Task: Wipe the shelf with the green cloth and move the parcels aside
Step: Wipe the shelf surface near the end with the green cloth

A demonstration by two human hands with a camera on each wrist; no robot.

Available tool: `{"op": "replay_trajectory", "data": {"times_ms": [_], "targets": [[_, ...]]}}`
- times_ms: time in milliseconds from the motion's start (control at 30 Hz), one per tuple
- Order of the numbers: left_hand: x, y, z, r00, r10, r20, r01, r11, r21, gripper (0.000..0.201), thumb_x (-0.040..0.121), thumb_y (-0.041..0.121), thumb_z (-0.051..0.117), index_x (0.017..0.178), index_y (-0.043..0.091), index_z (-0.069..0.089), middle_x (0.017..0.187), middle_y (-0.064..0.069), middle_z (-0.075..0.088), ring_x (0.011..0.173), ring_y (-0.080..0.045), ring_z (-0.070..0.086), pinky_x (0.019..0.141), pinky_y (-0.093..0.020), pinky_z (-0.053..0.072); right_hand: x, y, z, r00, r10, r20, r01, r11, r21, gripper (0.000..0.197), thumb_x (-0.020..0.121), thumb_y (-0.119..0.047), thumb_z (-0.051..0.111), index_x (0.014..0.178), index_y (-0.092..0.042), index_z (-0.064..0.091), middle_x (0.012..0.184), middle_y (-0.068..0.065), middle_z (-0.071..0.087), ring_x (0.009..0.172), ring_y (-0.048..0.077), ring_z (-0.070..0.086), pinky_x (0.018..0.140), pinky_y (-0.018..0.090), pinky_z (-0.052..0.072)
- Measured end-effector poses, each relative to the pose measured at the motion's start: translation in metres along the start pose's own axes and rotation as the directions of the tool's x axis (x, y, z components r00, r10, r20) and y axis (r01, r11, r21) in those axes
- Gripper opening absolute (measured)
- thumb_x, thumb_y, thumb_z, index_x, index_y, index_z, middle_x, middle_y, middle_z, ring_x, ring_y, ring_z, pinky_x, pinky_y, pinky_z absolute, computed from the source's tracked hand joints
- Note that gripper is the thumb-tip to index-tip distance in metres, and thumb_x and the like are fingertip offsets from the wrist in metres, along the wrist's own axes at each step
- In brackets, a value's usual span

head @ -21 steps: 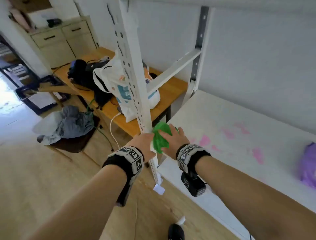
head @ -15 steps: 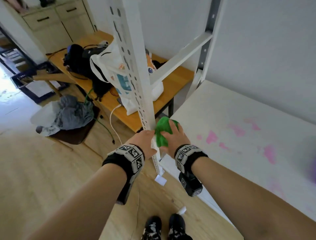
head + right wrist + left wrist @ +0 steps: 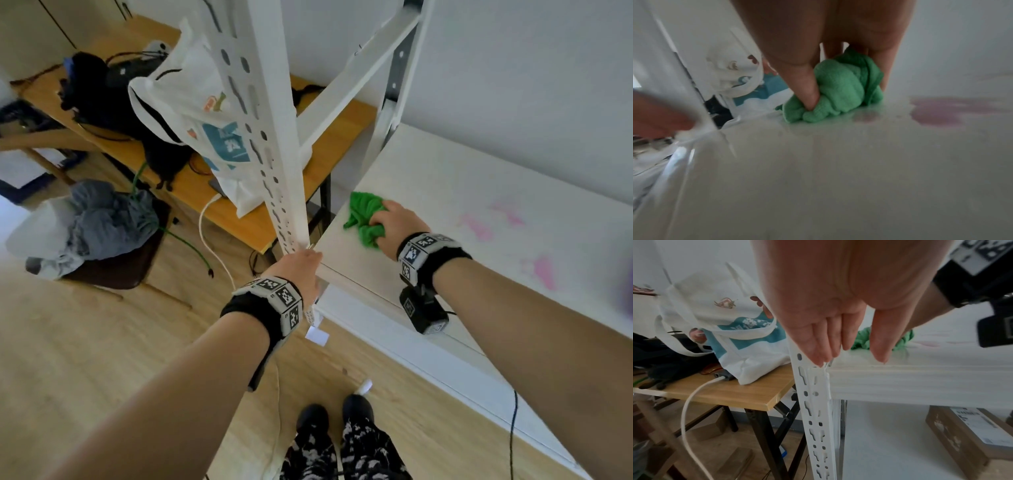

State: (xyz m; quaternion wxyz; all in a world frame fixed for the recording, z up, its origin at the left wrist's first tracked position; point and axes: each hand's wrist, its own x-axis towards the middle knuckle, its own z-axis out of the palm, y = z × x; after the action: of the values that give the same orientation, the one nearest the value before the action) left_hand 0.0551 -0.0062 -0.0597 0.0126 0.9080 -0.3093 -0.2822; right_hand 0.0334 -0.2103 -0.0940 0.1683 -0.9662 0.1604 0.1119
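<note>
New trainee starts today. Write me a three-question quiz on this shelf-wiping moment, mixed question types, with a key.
1. True or false: the right hand presses a bunched green cloth onto the shelf.
2. Multiple choice: where do the left hand's fingers rest?
A. on the cloth
B. at the shelf's front corner, by the slotted post
C. on the white bag
3. Fill in: the stains on the shelf, to the right of the cloth, are ____ in colour.

Key: 1 true; 2 B; 3 pink.
</note>
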Motion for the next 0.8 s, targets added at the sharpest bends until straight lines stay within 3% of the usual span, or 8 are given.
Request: {"op": "replay_trajectory", "data": {"times_ms": [67,167,333,467,633,700,800], "targets": [[0.001,-0.001,0.003,0.999,0.031,0.018,-0.032,0.999,0.02,0.049,0.096,0.017,0.048,0.142,0.01,0.035,0.15,-0.004,0.035,0.137,-0.023,0.039,0.111,-0.037,0.038,0.004,-0.007,0.001,1.0,0.013,-0.008,-0.013,1.0,-0.003,0.042,0.086,-0.012,0.052,0.127,-0.019,0.053,0.139,0.009,0.041,0.121,0.035,0.047,0.103,0.038,0.043],[0.006,-0.003,0.008,0.997,0.062,0.04,-0.064,0.996,0.068,0.055,0.095,0.019,0.05,0.145,0.008,0.03,0.156,-0.006,0.025,0.144,-0.022,0.028,0.117,-0.039,0.03,-0.008,-0.022,0.015,0.996,-0.05,0.072,0.053,0.998,-0.034,0.064,0.086,-0.011,0.054,0.144,-0.03,0.033,0.15,0.007,0.03,0.131,0.037,0.037,0.109,0.043,0.039],[0.016,0.004,0.016,0.994,0.109,0.031,-0.113,0.979,0.169,0.06,0.096,0.018,0.048,0.149,0.008,0.024,0.159,-0.006,0.015,0.149,-0.021,0.013,0.12,-0.037,0.025,-0.053,-0.015,0.034,0.973,-0.2,0.114,0.208,0.975,-0.071,0.056,0.093,-0.016,0.046,0.144,-0.036,0.035,0.159,-0.001,0.019,0.144,0.031,0.022,0.118,0.043,0.026],[0.025,0.009,0.024,0.997,0.077,0.008,-0.077,0.972,0.221,0.056,0.093,0.017,0.051,0.144,0.006,0.03,0.15,-0.008,0.027,0.143,-0.022,0.027,0.111,-0.04,0.039,-0.054,0.025,0.014,0.991,-0.068,0.111,0.084,0.986,-0.145,0.058,0.094,-0.012,0.045,0.145,-0.035,0.032,0.16,0.0,0.013,0.145,0.028,0.019,0.118,0.04,0.025],[0.028,0.011,0.028,0.998,0.07,-0.001,-0.067,0.966,0.251,0.055,0.094,0.017,0.052,0.142,0.004,0.03,0.146,-0.008,0.03,0.139,-0.022,0.032,0.107,-0.039,0.043,-0.021,0.042,-0.004,0.979,0.2,0.036,-0.196,0.976,-0.097,0.058,0.092,-0.018,0.049,0.147,-0.026,0.031,0.16,0.011,0.009,0.143,0.04,0.02,0.119,0.04,0.023],[0.029,0.011,0.027,0.998,0.067,0.01,-0.068,0.967,0.244,0.051,0.094,0.018,0.051,0.139,0.003,0.034,0.142,-0.009,0.034,0.137,-0.023,0.035,0.108,-0.039,0.042,-0.024,0.019,0.003,0.979,0.199,0.054,-0.193,0.977,-0.094,0.058,0.092,-0.014,0.048,0.147,-0.025,0.031,0.16,0.01,0.005,0.142,0.044,0.016,0.118,0.042,0.024],[0.03,0.013,0.027,0.998,0.059,0.01,-0.059,0.975,0.213,0.049,0.092,0.019,0.052,0.136,0.003,0.038,0.139,-0.01,0.037,0.134,-0.024,0.037,0.11,-0.038,0.039,-0.047,-0.014,0.024,0.993,0.074,0.087,-0.07,0.996,-0.051,0.063,0.091,-0.007,0.048,0.147,-0.029,0.029,0.162,0.001,0.002,0.146,0.041,0.006,0.12,0.044,0.02]]}}
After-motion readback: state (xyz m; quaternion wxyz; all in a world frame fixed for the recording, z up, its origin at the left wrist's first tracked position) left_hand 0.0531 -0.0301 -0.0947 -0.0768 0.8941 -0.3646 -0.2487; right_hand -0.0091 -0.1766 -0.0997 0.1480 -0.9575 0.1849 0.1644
